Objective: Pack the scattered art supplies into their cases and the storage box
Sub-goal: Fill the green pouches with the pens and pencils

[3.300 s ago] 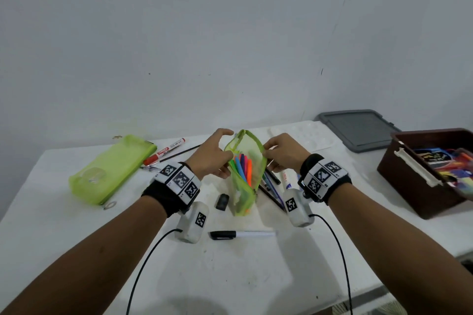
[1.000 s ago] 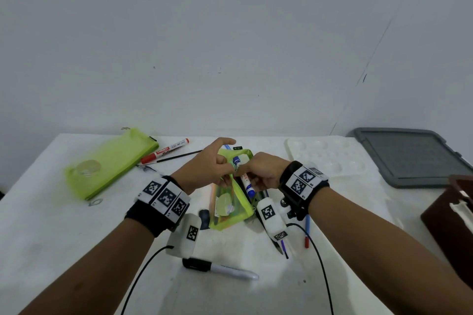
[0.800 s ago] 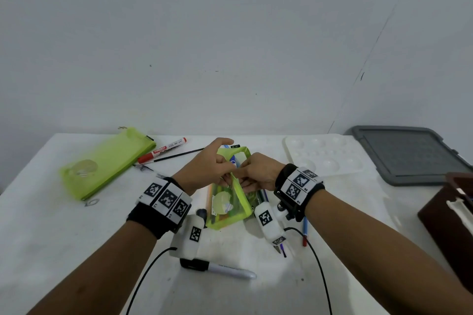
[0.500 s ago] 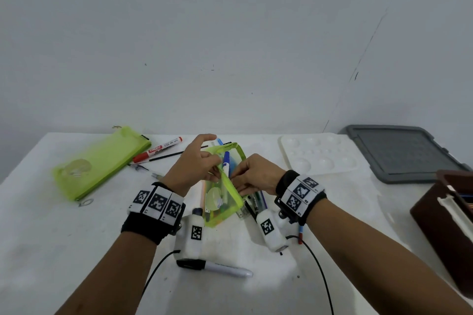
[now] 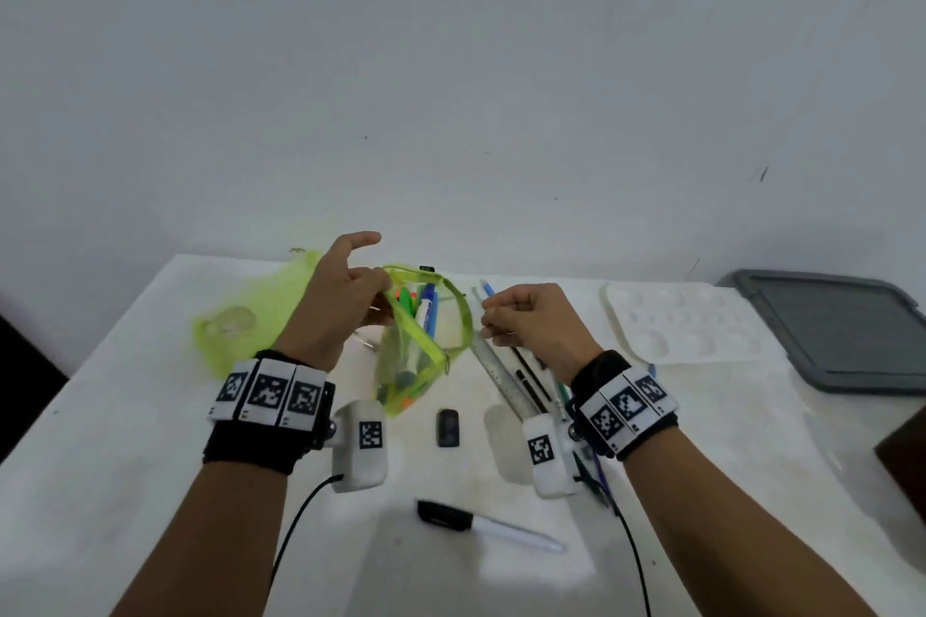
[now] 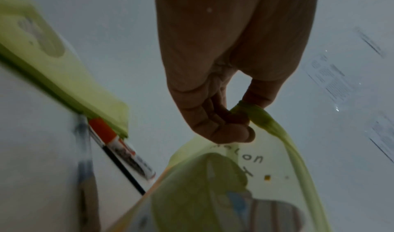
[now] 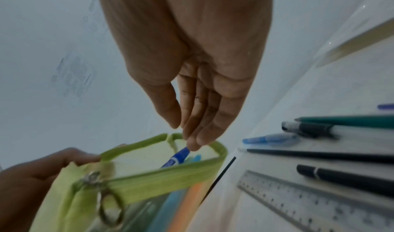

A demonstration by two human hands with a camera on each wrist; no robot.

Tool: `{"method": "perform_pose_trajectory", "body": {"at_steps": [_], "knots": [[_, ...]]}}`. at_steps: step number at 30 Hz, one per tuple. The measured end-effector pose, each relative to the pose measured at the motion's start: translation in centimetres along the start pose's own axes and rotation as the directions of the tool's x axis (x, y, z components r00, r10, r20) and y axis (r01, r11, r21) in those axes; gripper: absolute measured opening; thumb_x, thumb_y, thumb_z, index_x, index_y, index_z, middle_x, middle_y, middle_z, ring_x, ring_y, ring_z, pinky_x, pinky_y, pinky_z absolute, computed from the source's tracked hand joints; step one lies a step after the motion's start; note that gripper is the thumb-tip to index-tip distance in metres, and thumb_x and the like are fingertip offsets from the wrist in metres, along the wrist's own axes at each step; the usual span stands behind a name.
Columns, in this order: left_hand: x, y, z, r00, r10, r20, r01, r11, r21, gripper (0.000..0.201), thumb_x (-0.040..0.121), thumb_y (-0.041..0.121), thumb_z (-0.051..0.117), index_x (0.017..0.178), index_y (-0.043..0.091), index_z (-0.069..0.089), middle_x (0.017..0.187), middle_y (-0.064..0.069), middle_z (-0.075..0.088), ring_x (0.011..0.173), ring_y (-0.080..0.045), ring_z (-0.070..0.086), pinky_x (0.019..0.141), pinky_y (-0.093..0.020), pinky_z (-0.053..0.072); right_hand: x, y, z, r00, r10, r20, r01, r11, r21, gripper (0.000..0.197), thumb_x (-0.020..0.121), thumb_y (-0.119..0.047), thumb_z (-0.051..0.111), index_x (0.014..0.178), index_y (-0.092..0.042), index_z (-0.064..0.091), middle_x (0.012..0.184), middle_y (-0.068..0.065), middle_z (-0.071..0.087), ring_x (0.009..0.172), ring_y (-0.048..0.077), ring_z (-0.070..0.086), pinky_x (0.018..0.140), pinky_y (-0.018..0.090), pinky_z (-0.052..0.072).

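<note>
A second green case (image 5: 250, 311) lies at the worktop's (image 5: 125, 466) left. The left hand (image 5: 340, 301) pinches the open pouch's (image 5: 416, 346) rim; markers stand inside. The right hand (image 5: 526, 321), loosely curled, holds nothing. Ruler (image 5: 501, 376), pens (image 5: 531, 381) and marker (image 5: 491, 526) remain unpacked.

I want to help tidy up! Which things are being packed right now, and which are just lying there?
Being packed now:
- green pouch, mouth open, pinched by the left hand
- blue marker standing in it
- right hand, near the pouch, holding nothing

Just lying there:
- ruler
- black-capped marker
- paint tray
- grey lid
- second green pouch
</note>
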State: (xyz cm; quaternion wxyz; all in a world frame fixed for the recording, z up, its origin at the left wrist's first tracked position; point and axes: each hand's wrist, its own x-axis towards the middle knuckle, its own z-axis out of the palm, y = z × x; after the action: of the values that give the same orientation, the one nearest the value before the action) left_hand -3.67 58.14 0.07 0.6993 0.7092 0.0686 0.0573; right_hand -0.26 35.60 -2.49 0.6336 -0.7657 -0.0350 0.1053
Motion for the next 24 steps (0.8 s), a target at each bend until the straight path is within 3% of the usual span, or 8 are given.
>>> {"method": "perform_pose_trajectory", "body": {"at_steps": [5, 11, 13, 15, 17, 20, 24], "knots": [[-0.4, -0.7, -5.6, 0.999, -0.009, -0.044, 0.010, 1.000, 0.023, 0.047, 0.089, -0.006, 0.046, 0.127, 0.022, 0.050, 0.079, -0.018, 0.055, 0.072, -0.027, 0.055, 0.066, -0.037, 0.053, 2.5, -0.2, 3.0, 0.998, 0.064, 0.006, -0.063, 0.997, -0.053, 0.012, 0.090, 0.000, 0.059, 0.096, 0.006, 0.068, 0.083, 0.016, 0.069, 0.072, 0.023, 0.068, 0.069, 0.030, 0.057], [-0.7, -2.1, -9.3, 0.997, -0.058, -0.044, 0.061, 0.997, 0.050, 0.044, 0.089, -0.005, 0.051, 0.125, 0.021, 0.051, 0.072, -0.013, 0.054, 0.066, -0.023, 0.055, 0.061, -0.033, 0.054, 8.2, -1.2, 8.4, 0.997, 0.060, 0.053, -0.037, 0.936, -0.351, 0.013, 0.090, -0.005, 0.059, 0.093, 0.003, 0.069, 0.086, 0.013, 0.067, 0.074, 0.020, 0.066, 0.069, 0.030, 0.058], [-0.8, -2.6, -9.8, 0.996, -0.075, -0.051, 0.078, 0.996, 0.049, 0.042, 0.089, -0.004, 0.053, 0.123, 0.020, 0.052, 0.070, -0.012, 0.052, 0.064, -0.022, 0.055, 0.059, -0.032, 0.053, 9.9, -1.8, 10.2, 0.996, 0.001, 0.087, 0.047, 0.838, -0.543, 0.018, 0.091, -0.004, 0.054, 0.097, -0.001, 0.070, 0.099, 0.012, 0.068, 0.089, 0.024, 0.066, 0.078, 0.031, 0.057], [-0.8, -3.1, -10.1, 0.995, -0.083, -0.049, 0.085, 0.995, 0.043, 0.040, 0.089, -0.004, 0.053, 0.122, 0.019, 0.052, 0.069, -0.011, 0.053, 0.062, -0.021, 0.055, 0.058, -0.032, 0.052, 11.2, -2.4, 11.8, 0.986, -0.039, 0.164, 0.146, 0.683, -0.715, 0.027, 0.091, -0.001, 0.050, 0.111, -0.007, 0.068, 0.123, 0.010, 0.062, 0.114, 0.024, 0.058, 0.093, 0.028, 0.047], [-0.7, -3.5, -10.3, 0.995, -0.091, -0.040, 0.093, 0.995, 0.040, 0.039, 0.089, -0.002, 0.053, 0.122, 0.019, 0.053, 0.067, -0.010, 0.055, 0.059, -0.021, 0.057, 0.058, -0.033, 0.052, 12.2, -2.5, 13.0, 0.965, 0.000, 0.260, 0.221, 0.531, -0.818, 0.037, 0.091, 0.000, 0.049, 0.123, -0.011, 0.062, 0.135, 0.007, 0.053, 0.126, 0.023, 0.049, 0.100, 0.028, 0.041], [-0.6, -4.0, -10.4, 0.993, -0.114, -0.023, 0.114, 0.993, 0.022, 0.038, 0.089, -0.002, 0.052, 0.121, 0.019, 0.054, 0.067, -0.010, 0.055, 0.058, -0.022, 0.058, 0.059, -0.033, 0.051, 13.1, -1.8, 13.7, 0.943, 0.082, 0.321, 0.281, 0.320, -0.905, 0.036, 0.091, -0.004, 0.054, 0.123, -0.016, 0.062, 0.133, 0.007, 0.055, 0.120, 0.024, 0.052, 0.094, 0.029, 0.044], [-0.8, -4.3, -10.4, 0.992, -0.126, -0.003, 0.126, 0.992, -0.009, 0.039, 0.089, -0.005, 0.048, 0.121, 0.015, 0.054, 0.066, -0.012, 0.052, 0.058, -0.022, 0.058, 0.057, -0.032, 0.051, 12.7, -1.0, 13.4, 0.946, 0.076, 0.316, 0.289, 0.244, -0.925, 0.022, 0.091, -0.015, 0.060, 0.111, -0.018, 0.068, 0.122, 0.007, 0.061, 0.107, 0.024, 0.058, 0.083, 0.030, 0.048]]}}
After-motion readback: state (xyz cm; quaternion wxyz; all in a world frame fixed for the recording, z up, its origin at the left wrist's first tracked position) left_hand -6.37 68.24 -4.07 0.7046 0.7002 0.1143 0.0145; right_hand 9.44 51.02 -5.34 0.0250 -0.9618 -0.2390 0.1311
